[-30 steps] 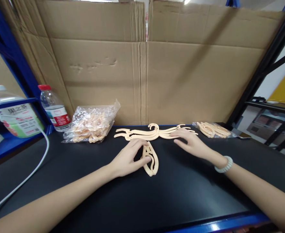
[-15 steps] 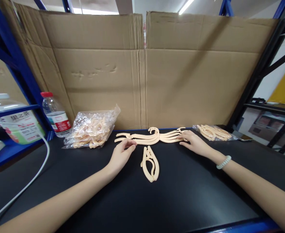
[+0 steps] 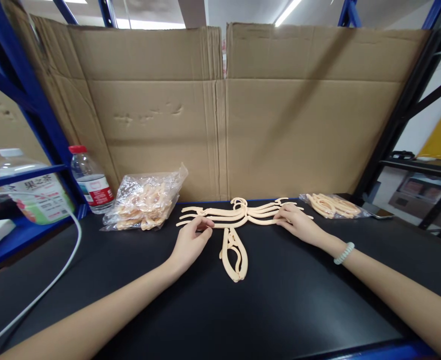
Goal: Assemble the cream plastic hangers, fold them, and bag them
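A stack of cream plastic hangers [image 3: 243,213] lies spread flat at the back middle of the black table [image 3: 288,300]. My left hand [image 3: 188,242] pinches the left arm of that stack with thumb and fingers. On the stack's right arm rests my right hand [image 3: 297,223], fingers curled onto it, a pale bead bracelet on the wrist. A folded cream hanger [image 3: 234,253] lies on the table between my hands, untouched.
A clear bag of cream parts [image 3: 143,202] sits back left, another bag of hangers [image 3: 331,205] back right. A water bottle [image 3: 91,178] and a bigger bottle [image 3: 29,187] stand on the blue shelf at left. A white cable [image 3: 55,277] crosses the table. Cardboard sheets [image 3: 220,110] wall the back.
My left hand let go of the folded hanger and moved back to the left arm of the flat stack. My right hand slid slightly along the stack's right arm.
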`<state>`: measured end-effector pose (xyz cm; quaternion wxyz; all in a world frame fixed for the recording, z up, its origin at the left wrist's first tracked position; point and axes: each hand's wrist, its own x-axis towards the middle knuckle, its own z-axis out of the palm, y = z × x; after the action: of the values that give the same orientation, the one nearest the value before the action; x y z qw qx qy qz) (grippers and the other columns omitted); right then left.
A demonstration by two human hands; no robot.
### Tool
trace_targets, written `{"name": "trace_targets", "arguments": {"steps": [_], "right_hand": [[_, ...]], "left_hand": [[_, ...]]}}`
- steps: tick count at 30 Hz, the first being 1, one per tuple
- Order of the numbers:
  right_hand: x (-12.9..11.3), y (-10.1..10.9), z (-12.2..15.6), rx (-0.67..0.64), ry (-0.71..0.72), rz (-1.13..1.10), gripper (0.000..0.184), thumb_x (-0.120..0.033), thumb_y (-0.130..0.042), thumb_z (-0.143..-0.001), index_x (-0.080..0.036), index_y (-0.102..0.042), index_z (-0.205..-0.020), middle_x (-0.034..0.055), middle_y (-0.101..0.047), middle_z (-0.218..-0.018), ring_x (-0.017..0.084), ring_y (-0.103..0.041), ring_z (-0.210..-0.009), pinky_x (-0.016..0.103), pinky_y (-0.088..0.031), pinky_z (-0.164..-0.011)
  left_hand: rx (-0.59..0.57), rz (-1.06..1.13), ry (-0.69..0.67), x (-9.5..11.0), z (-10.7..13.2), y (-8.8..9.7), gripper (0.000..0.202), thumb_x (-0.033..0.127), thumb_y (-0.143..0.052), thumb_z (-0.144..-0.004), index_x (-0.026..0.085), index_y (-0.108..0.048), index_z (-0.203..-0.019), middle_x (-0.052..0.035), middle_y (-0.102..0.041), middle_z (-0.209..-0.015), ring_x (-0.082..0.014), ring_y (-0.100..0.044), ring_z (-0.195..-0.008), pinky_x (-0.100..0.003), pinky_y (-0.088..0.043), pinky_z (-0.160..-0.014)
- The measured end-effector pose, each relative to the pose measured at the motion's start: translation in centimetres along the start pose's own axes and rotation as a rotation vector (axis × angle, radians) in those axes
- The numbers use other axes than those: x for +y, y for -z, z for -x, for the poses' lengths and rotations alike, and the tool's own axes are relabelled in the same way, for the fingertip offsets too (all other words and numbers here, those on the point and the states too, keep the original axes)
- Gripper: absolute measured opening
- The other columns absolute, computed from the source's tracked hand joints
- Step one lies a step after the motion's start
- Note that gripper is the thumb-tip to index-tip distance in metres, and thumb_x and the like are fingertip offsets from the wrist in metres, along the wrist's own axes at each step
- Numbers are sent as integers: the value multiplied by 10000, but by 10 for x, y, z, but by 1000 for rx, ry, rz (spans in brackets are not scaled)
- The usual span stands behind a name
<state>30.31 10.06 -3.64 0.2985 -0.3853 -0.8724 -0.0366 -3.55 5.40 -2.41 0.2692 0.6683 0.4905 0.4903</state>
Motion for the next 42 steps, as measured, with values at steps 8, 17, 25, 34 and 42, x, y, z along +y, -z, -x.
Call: {"name": "trace_targets", "arguments": {"steps": [8,17,25,34,42], "right_hand": [[-13,5,-2,70,-95,-79,134,-266,-456,-950,-198,-569,-927,76,-654,-879,231,-625,-783,360,-504,-704],[-11,26,-4,273,-149,-37,123,-303,-479,-944,-205,-547,-915,66,-656,-839,219,-618,-731,330,-484,-648],[-20,45,-7,402,-144,65,147,-325,-475,-934,-209,-550,-884,58,-646,-774,212,-601,-663,320,-461,-611],[-25,34,-6,301,-88,-12,125,-309,-469,-947,-214,-547,-923,66,-647,-831,224,-619,-726,332,-491,-650],[-35,25,-4,230,-77,-88,100,-298,-478,-952,-217,-531,-931,75,-651,-895,236,-630,-788,360,-504,-694]], "left_hand": [[16,-7,-34,4,2,2,132,288,-574,-709,194,-630,-783,-34,-671,-832,-213,-644,-828,-342,-516,-739],[27,-2,-38,6,4,1,143,292,-561,-728,190,-631,-800,-45,-676,-876,-220,-648,-868,-368,-519,-798],[91,79,60,3,2,1,351,325,-602,-713,177,-608,-1031,-107,-648,-1144,-246,-664,-961,-394,-524,-832],[97,112,62,3,4,0,608,376,-614,-754,173,-451,-1304,-92,-638,-1117,-222,-640,-985,-330,-521,-806],[33,71,-97,12,8,-2,614,369,-599,-808,222,-399,-1370,-93,-560,-1249,-207,-620,-1029,-346,-532,-870]]}}
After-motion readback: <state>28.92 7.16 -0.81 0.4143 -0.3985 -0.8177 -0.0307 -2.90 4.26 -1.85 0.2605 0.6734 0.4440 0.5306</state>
